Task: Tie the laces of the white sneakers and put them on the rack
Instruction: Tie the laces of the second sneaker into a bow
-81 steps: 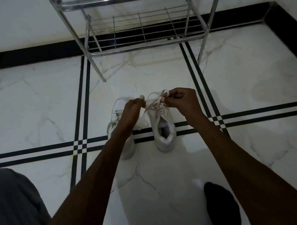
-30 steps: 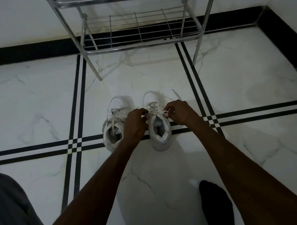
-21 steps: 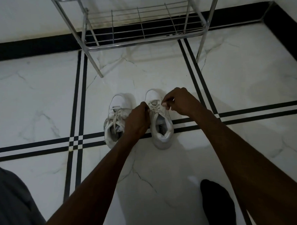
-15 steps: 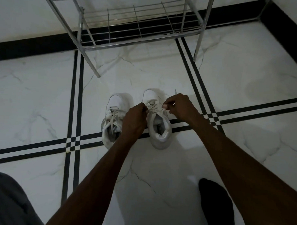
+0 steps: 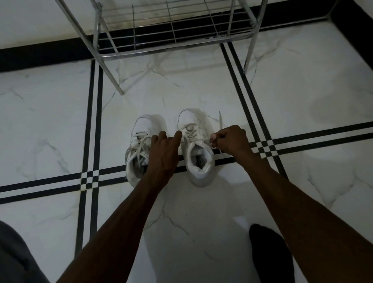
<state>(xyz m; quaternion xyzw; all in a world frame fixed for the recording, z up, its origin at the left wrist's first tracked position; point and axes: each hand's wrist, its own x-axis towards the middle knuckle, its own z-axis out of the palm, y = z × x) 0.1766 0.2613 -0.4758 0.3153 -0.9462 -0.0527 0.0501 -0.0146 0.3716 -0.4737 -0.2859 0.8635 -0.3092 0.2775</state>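
Two white sneakers stand side by side on the marble floor, toes toward the rack. The left sneaker (image 5: 147, 123) has loose laces and is partly covered by my left hand (image 5: 163, 150). My left hand sits between the shoes, its thumb side on the lace (image 5: 199, 138) of the right sneaker (image 5: 188, 117). My right hand (image 5: 230, 141) pinches the other end just right of that shoe. The lace runs taut across the shoe between my hands. A free lace tip (image 5: 220, 119) sticks out beyond my right hand.
The metal shoe rack (image 5: 174, 48) stands against the wall just beyond the sneakers, its lowest wire shelf bare. My foot in a black sock (image 5: 270, 255) rests at lower right, grey clothing (image 5: 12, 264) at lower left. Black stripes cross the white floor.
My hands came down from holding the laces up above the shoe. They have now drawn apart sideways, pulling the right sneaker's lace taut across it.
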